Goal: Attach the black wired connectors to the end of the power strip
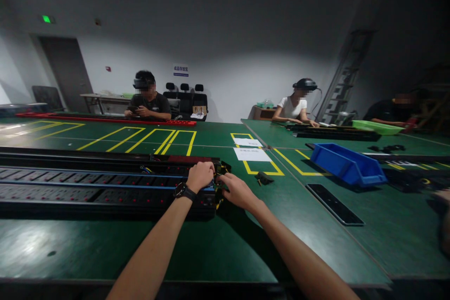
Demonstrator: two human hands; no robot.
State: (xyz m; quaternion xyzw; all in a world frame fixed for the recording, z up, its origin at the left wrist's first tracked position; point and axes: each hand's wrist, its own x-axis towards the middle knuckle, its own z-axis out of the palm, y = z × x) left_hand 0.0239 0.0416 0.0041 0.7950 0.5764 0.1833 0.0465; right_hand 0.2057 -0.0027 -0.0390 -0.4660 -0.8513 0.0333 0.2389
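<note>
Long black power strips [133, 180] with rows of sockets and red dots lie side by side on the left of the table. At their right end, my left hand [199, 176], with a watch on its wrist, rests over the strips with its fingers curled down. My right hand [237, 191] comes in from the right, its fingers bent and closed at the same end. Short yellow wires [219, 204] and small black end parts [225, 167] show around the fingertips. What the fingertips pinch is hidden. A loose black piece [263, 178] lies beyond my right hand.
Right of my hands are a blue bin [348, 166] and a phone-like black slab [333, 204]. Paper sheets [251, 153] lie on the green table [281, 239], marked with yellow tape. Co-workers sit across it, near a light green tray [378, 127] and a red rail [105, 118].
</note>
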